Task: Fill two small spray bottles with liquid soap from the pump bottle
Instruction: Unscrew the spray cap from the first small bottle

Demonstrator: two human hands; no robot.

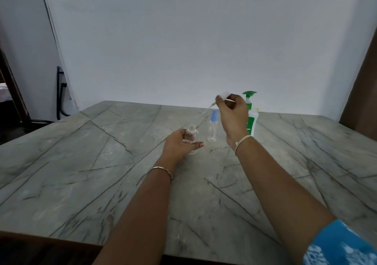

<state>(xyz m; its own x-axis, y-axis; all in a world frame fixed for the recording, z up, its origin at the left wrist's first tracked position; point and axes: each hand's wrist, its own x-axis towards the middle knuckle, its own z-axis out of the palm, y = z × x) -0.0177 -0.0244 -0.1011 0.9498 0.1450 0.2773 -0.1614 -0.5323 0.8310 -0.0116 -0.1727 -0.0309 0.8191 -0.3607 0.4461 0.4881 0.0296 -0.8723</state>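
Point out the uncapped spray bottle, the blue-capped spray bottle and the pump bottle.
Uncapped spray bottle (192, 129): head view, on its threaded neck.
Blue-capped spray bottle (212, 131): head view, on its clear body.
Pump bottle (254, 116): head view, on its white body.

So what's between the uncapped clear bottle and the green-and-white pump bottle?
A small clear spray bottle with a blue cap, standing upright; the head view shows it.

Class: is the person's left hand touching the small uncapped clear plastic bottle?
Touching: the head view shows the left hand wrapped round the small uncapped clear plastic bottle.
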